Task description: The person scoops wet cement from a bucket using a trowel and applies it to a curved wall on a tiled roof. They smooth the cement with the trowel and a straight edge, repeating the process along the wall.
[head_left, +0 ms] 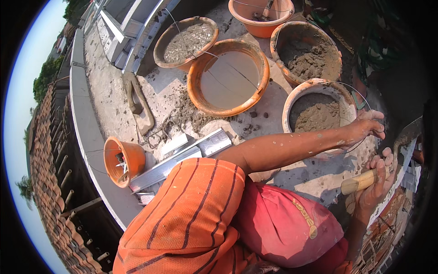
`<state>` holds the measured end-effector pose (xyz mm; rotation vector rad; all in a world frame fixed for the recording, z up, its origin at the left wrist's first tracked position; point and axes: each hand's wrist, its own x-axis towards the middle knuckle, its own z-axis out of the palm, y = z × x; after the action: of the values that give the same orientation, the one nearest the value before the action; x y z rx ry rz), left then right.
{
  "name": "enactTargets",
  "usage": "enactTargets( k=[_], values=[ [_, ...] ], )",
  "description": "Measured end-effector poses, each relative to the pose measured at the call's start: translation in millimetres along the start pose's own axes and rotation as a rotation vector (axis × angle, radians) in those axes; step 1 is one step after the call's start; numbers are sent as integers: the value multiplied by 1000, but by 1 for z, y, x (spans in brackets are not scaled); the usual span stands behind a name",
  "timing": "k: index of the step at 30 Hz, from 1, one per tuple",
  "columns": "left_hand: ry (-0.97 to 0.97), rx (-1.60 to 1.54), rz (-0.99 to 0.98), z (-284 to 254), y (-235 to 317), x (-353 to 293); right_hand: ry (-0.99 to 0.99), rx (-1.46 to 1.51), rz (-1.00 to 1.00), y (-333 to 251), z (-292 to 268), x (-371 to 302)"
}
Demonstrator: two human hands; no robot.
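My left arm reaches across to the right. My left hand (365, 128) has its fingers curled round the wire handle (363, 97) of a mortar bucket at its right rim. That bucket (288, 112) is orange, smeared pale with cement, and holds a heap of grey-brown mortar (319, 117). Below it, my right hand (378, 180) grips a trowel by its rounded wooden handle (358, 182). The trowel's cement-coated metal part (404, 139) points up and right, beside a wall edge, partly in shadow.
Beyond stand a wide basin of cloudy water (194, 86), more mortar buckets (159, 57) and an orange bucket (261, 29). Left are a wooden float (142, 114), metal channels (200, 148), a small tool bucket (132, 160) and a ledge (86, 123). Another person's patterned clothing (381, 50) shows upper right.
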<state>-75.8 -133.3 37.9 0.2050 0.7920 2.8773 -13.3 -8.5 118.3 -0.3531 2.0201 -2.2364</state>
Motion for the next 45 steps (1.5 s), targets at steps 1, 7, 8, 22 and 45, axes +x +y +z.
enactTargets(
  k=[1, 7, 8, 22, 45],
  values=[
    [53, 44, 18, 7, 5, -7, 19, 29, -16, -4, -6, -5],
    [288, 35, 51, 37, 52, -62, 182, 7, -21, -28, -30, -31],
    [288, 10, 50, 39, 66, -72, 193, 16, -20, -29, -31, -33],
    [-213, 70, 18, 147, 289, -212, 155, 151, 188, -28, -32, -44],
    [1057, 366, 701, -63, 355, -402, -56, 157, 643, 76, 1, 5]
  ],
)
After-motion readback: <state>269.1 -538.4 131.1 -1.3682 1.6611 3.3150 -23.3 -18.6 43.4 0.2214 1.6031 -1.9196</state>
